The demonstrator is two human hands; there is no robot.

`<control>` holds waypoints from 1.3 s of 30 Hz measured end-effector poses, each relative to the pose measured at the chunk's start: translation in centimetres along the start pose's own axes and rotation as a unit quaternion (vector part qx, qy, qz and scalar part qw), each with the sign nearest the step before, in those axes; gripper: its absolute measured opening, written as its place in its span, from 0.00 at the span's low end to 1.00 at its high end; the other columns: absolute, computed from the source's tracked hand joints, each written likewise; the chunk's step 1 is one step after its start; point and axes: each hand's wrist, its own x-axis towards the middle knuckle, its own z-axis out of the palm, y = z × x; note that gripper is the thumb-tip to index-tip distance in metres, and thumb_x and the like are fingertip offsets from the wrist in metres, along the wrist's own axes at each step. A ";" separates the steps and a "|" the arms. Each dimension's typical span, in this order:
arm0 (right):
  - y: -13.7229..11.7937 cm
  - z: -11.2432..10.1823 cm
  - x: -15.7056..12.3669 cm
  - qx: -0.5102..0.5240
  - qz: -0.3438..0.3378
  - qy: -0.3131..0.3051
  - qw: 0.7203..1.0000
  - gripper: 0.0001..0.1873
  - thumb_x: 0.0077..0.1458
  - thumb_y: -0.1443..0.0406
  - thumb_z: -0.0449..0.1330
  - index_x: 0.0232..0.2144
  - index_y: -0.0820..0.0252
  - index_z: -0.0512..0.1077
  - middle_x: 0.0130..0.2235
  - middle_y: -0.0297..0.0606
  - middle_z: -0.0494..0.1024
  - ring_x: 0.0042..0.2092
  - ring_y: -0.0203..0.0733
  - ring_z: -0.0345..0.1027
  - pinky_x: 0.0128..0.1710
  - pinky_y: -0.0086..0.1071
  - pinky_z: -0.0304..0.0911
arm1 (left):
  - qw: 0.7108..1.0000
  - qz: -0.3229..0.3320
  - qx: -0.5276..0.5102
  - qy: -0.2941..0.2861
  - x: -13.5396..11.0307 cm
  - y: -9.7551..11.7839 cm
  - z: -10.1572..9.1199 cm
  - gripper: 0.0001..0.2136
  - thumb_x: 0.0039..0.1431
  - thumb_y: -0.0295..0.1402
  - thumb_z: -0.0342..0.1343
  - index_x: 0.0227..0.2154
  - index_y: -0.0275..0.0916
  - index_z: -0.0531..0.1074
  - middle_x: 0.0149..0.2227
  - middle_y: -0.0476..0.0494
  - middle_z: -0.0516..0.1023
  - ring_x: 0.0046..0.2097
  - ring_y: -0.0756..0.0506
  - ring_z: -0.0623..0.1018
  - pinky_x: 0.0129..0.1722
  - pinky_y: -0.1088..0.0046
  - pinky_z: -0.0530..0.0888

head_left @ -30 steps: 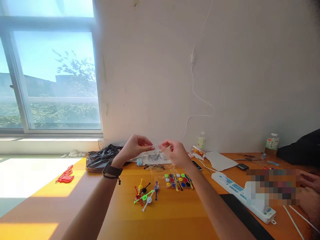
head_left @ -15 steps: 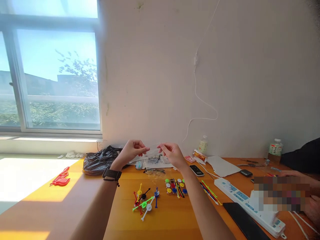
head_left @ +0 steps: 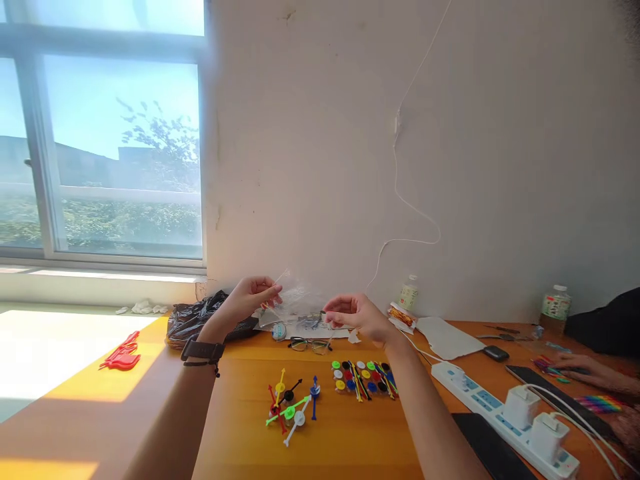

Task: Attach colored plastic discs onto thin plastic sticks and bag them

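A crumpled clear plastic bag (head_left: 297,298) is pinched between the thumb and fingers of my left hand (head_left: 253,297), held above the back of the table. Across from it, my right hand (head_left: 359,315) has curled fingers with the tips close together at the bag's right side; whatever they pinch is too clear or small to make out. Below lies a cluster of coloured spinner arrows on round bases (head_left: 289,411). Right of these stand rows of coloured discs (head_left: 340,375) with loose arrows (head_left: 357,381) across them, partly behind my right forearm.
Eyeglasses (head_left: 310,345), a round tin (head_left: 279,331) and a black plastic bag (head_left: 197,320) lie at the back. A red plastic piece (head_left: 123,353) is left. A power strip (head_left: 493,407) with cables and a bottle (head_left: 554,307) stand right, near another person's hand (head_left: 590,371).
My hands have moved apart, the right one lower and further right. The clear bag is spread wider. My right forearm uncovers more discs, and the view has shifted slightly.
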 end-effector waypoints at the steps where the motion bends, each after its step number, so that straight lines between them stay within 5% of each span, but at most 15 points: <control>1: -0.2 -0.1 -0.1 0.003 -0.005 0.016 1.000 0.23 0.48 0.51 0.76 0.40 0.62 0.81 0.37 0.42 0.84 0.37 0.41 0.77 0.41 0.35 0.70 | 1.000 -0.001 -0.006 -0.011 -0.2 -0.1 -0.5 0.19 0.62 0.51 0.64 0.32 0.37 0.78 0.33 0.41 0.85 0.33 0.48 0.80 0.33 0.74 0.75; 5: -1.2 -0.2 -0.2 0.001 -0.053 0.083 0.995 0.20 0.48 0.53 0.76 0.36 0.60 0.79 0.35 0.38 0.83 0.36 0.40 0.75 0.41 0.35 0.70 | 0.993 0.016 -0.023 -0.111 -1.0 -0.7 -2.7 0.18 0.59 0.52 0.66 0.34 0.39 0.79 0.39 0.39 0.86 0.38 0.44 0.82 0.39 0.69 0.78; 7: -1.8 -0.1 -0.4 -0.025 -0.067 0.083 0.994 0.18 0.49 0.54 0.75 0.34 0.60 0.78 0.36 0.38 0.82 0.38 0.41 0.75 0.42 0.35 0.70 | 0.986 0.029 -0.044 -0.159 -1.4 -0.9 -3.4 0.23 0.58 0.55 0.65 0.44 0.39 0.80 0.46 0.34 0.85 0.44 0.40 0.83 0.45 0.63 0.79; 9: -2.2 0.1 -0.6 -0.066 -0.070 0.058 0.994 0.16 0.51 0.55 0.74 0.34 0.60 0.78 0.37 0.39 0.83 0.40 0.43 0.76 0.43 0.36 0.70 | 0.988 0.034 -0.076 -0.133 -1.9 -0.5 -3.3 0.28 0.64 0.59 0.56 0.54 0.40 0.77 0.52 0.31 0.83 0.50 0.36 0.83 0.50 0.60 0.79; 12: -3.1 0.8 -1.2 -0.119 -0.077 0.017 0.990 0.13 0.56 0.56 0.71 0.34 0.60 0.79 0.37 0.39 0.83 0.41 0.43 0.76 0.45 0.36 0.69 | 0.988 0.019 -0.045 -0.145 -2.3 1.2 -1.3 0.26 0.70 0.55 0.50 0.57 0.42 0.76 0.57 0.33 0.80 0.57 0.36 0.80 0.58 0.59 0.75; 17: -5.0 1.9 -2.3 -0.167 -0.113 -0.013 0.979 0.09 0.60 0.58 0.66 0.36 0.58 0.81 0.38 0.39 0.84 0.44 0.46 0.77 0.48 0.38 0.70 | 0.941 0.012 -0.023 -0.338 -2.0 3.8 3.2 0.32 0.59 0.55 0.64 0.62 0.43 0.73 0.62 0.35 0.77 0.67 0.32 0.71 0.64 0.54 0.70; 21: -6.2 1.7 -3.1 -0.190 -0.128 0.005 0.973 0.09 0.61 0.59 0.65 0.37 0.57 0.82 0.39 0.39 0.85 0.45 0.46 0.78 0.49 0.40 0.71 | 0.904 0.032 -0.092 -0.416 -1.4 3.5 5.0 0.40 0.54 0.55 0.67 0.67 0.46 0.68 0.60 0.34 0.77 0.62 0.32 0.77 0.61 0.55 0.73; 25: -6.6 1.2 -3.5 -0.187 -0.143 0.017 0.972 0.11 0.61 0.57 0.66 0.39 0.57 0.82 0.38 0.38 0.85 0.43 0.45 0.78 0.49 0.39 0.71 | 0.912 0.019 -0.135 -0.386 -1.5 3.3 5.9 0.43 0.48 0.47 0.73 0.67 0.47 0.68 0.49 0.36 0.83 0.50 0.33 0.84 0.49 0.58 0.79; 31: -7.0 0.6 -4.1 -0.155 -0.130 0.019 0.979 0.14 0.67 0.58 0.60 0.47 0.59 0.79 0.37 0.38 0.82 0.40 0.42 0.77 0.46 0.37 0.73 | 0.938 0.024 -0.076 -0.337 -2.1 4.6 6.6 0.17 0.62 0.46 0.65 0.44 0.38 0.83 0.42 0.37 0.85 0.46 0.39 0.84 0.47 0.64 0.79; 35: -7.6 0.5 -4.6 -0.122 -0.107 0.024 0.986 0.17 0.66 0.61 0.60 0.56 0.58 0.72 0.37 0.37 0.82 0.37 0.39 0.77 0.43 0.35 0.74 | 0.972 0.030 -0.030 -0.231 -2.1 4.6 6.2 0.14 0.63 0.43 0.65 0.33 0.36 0.82 0.34 0.41 0.84 0.37 0.45 0.81 0.38 0.72 0.76; 39: -8.0 0.4 -5.0 -0.089 -0.106 -0.022 0.990 0.23 0.62 0.62 0.64 0.59 0.55 0.68 0.39 0.36 0.82 0.37 0.39 0.78 0.43 0.35 0.75 | 0.980 0.022 -0.023 -0.196 -2.1 4.3 5.3 0.14 0.59 0.42 0.68 0.26 0.35 0.78 0.28 0.46 0.81 0.31 0.49 0.76 0.30 0.76 0.70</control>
